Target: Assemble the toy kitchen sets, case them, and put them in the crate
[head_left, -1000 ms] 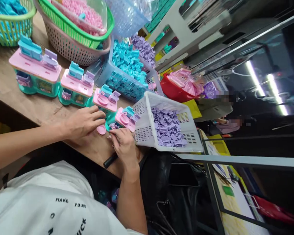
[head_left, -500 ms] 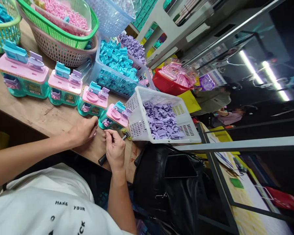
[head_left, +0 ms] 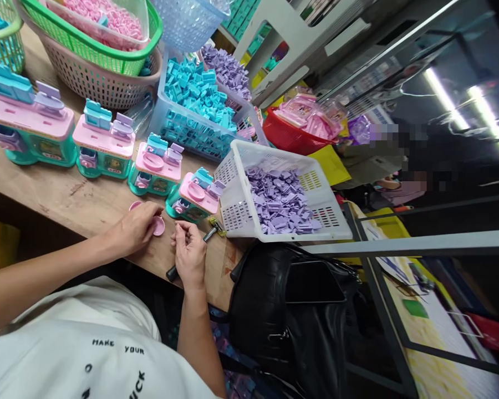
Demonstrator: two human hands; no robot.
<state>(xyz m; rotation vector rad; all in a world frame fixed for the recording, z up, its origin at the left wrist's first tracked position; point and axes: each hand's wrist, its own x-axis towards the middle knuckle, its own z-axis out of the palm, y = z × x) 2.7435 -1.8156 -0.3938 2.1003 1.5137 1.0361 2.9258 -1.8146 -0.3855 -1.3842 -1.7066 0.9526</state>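
Left hand (head_left: pixel 138 226) at pink dish (head_left: pixel 159 226), right hand (head_left: pixel 190 252) near.
Left fingers bend, grip unclear; right fingertips are together, contents hidden, a toy counter (head_left: pixel 197 195) just beyond.

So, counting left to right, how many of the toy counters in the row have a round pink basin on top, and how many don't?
With basin: 2 (third toy, fourth toy)
Without: 2 (first toy, second toy)
Total: 4
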